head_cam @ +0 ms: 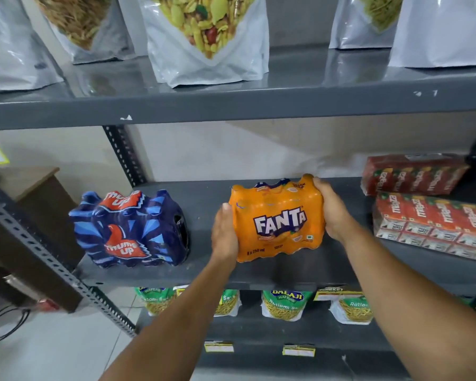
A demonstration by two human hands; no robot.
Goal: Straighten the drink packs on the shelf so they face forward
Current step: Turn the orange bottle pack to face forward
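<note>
STEP: squaring Fanta pack (276, 221) on middle shelf (204, 193), label nearly front-on | HANDS: my left hand (224, 233) and right hand (331, 211) clamp its two ends | NEXT: judged small twist, then release | NEARBY: Thums Up pack (129, 229) skewed, well left; red juice cartons (434, 221) right, near | OBSTRUCTION: none seen.

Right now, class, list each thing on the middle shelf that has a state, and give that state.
Fanta pack: upright, logo forward, slightly tilted, gripped on both sides.
Thums Up pack: upright, angled to one side, untouched.
Maaza packs: stacked, lying at a slant.
Left hand: clasping the Fanta pack.
Right hand: clasping the Fanta pack.
</note>
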